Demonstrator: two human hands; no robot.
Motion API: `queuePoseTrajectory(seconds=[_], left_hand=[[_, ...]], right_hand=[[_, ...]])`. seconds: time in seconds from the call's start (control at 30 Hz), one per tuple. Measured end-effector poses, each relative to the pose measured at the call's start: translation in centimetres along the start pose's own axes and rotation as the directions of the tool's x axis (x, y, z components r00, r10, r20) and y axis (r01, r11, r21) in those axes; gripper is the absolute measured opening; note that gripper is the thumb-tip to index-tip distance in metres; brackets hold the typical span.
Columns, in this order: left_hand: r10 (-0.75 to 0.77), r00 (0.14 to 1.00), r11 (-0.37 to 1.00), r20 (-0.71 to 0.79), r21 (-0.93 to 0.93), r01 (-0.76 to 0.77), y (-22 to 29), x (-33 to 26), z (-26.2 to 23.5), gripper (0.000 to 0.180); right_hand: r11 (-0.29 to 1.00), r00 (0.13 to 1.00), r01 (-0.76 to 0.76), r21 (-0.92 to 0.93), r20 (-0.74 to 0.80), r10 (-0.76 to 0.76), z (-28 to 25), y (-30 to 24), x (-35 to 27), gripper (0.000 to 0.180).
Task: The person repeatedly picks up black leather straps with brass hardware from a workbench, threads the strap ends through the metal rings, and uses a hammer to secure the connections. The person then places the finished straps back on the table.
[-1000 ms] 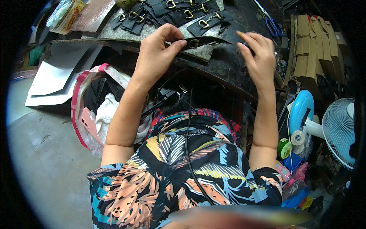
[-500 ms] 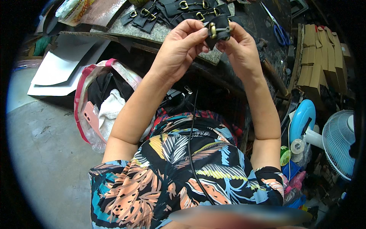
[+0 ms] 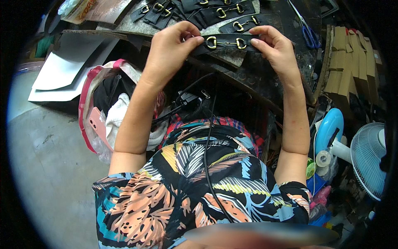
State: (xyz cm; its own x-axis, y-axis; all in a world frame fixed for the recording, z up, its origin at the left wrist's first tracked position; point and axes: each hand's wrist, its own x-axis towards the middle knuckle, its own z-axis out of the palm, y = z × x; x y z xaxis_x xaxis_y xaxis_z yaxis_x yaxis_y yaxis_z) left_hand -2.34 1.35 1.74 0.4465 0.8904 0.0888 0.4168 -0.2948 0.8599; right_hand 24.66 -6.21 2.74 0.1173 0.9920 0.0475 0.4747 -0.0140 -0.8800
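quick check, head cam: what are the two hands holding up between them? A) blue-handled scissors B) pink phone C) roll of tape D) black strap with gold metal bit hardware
D: the left hand and right hand each grip one end of a black strap with gold rings; the scissors lie apart on the bench.

L thumb covers left end of black leather strap w/ brass horsebit buckle; strap's right end hidden under R hand. White fan cut off by rim.

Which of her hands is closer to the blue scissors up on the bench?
Right. The right hand holds the strap just left of the scissors; the left hand grips its far end.
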Motion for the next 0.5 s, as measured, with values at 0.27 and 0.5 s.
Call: queuePoseTrajectory(seconds=[0.27, 0.5], left_hand=[[0.538, 0.832, 0.784, -0.137, 0.445, -0.433, -0.3, -0.6, 1.7, 0.025], [0.504, 0.857, 0.837, -0.106, 0.305, -0.454, -1.5, -0.5, 1.5, 0.030]], right_hand=[[0.789, 0.876, 0.444, -0.424, 0.023, -0.481, 1.7, -1.4, 0.2, 0.023], [0.610, 0.788, 0.554, -0.566, 0.121, -0.603, 5.5, -1.5, 1.4, 0.032]])
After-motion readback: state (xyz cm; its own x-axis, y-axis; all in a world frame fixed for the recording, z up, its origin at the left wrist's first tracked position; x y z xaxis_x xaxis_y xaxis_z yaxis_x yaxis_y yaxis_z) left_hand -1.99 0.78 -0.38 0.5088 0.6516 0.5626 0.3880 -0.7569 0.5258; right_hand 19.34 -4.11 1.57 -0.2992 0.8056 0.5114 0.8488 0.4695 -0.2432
